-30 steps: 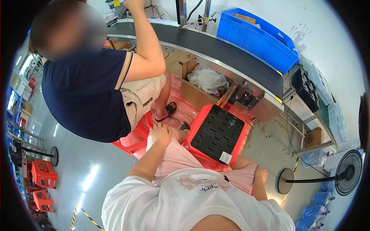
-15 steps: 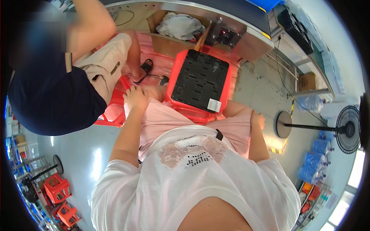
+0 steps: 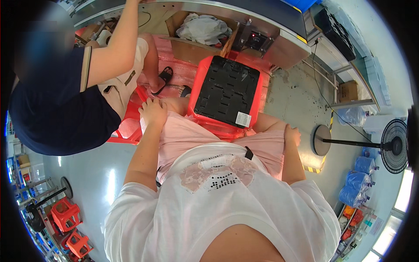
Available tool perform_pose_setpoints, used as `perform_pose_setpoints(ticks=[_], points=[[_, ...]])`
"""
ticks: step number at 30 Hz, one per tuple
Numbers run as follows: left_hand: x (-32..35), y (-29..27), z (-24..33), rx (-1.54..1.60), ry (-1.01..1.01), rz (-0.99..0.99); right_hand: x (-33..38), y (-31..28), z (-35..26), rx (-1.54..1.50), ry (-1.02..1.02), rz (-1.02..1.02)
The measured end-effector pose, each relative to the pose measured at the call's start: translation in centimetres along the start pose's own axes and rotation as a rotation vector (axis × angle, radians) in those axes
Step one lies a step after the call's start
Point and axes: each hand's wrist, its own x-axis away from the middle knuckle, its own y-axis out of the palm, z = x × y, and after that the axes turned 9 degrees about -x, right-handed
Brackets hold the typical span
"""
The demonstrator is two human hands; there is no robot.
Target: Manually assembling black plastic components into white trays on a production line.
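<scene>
My left hand (image 3: 153,112) lies flat over my left knee, fingers apart on the pink shorts (image 3: 185,136), holding nothing. On the outer side of my right thigh rests my right hand (image 3: 292,136), its fingers stretched along the cloth and partly turned out of sight. Between my knees stands a red plastic stool (image 3: 258,94). A black plastic tray (image 3: 227,89) with slots and a white label lies on it, touched by neither hand.
A co-worker (image 3: 56,109) sits close on my left, one arm raised to the metal workbench (image 3: 286,50) ahead. Under the bench, a cardboard box (image 3: 187,51) holds white plastic bags. To my right stand a fan (image 3: 392,146) and large blue water bottles (image 3: 354,188).
The co-worker's arm has swung forward and to the right, reaching up to the bench edge. My hands, the stool and the tray have stayed in place.
</scene>
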Motion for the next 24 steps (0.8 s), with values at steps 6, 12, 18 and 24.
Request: perform_pose_setpoints(ticks=[6,12,18,24], points=[[0.1,-0.1,-0.4,0.023,-0.015,-0.076,0.1,0.1,0.0,-0.005,-0.004,0.000],[0.5,-0.9,-2.3,0.181,0.135,-0.041,-0.8,-0.3,0.2,-0.017,-0.086,0.153],[-2.7,0.0,-3.9,0.595,0.068,-0.165,-2.2,-8.6,-11.6,-0.803,-0.660,-0.050],[-3.0,-1.7,0.9,0.227,0.086,-0.001,9.1,-17.2,-31.5,-0.870,-1.086,-0.399]])
